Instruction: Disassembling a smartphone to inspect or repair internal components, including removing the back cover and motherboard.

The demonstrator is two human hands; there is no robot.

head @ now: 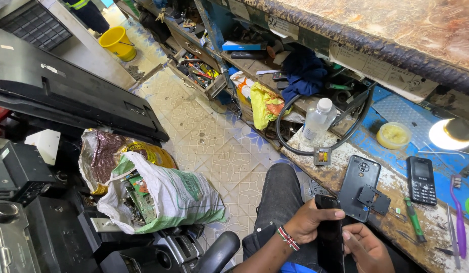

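Black phone (329, 237), lower centre of frame, is gripped by fingers of both my left hand (308, 222) and right hand (368, 247). Its back cover (360, 184) already lies off on the bench (340, 167) above; small parts and reassembly remain outstanding.

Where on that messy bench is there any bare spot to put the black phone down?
The widest bare patch on the bench lies between the clear bottle and the black back cover. A narrower blue strip shows between the yellow tub and the small keypad phone. Near the green screwdriver and purple toothbrush it is crowded. Both hands, left and right, hold the black phone.
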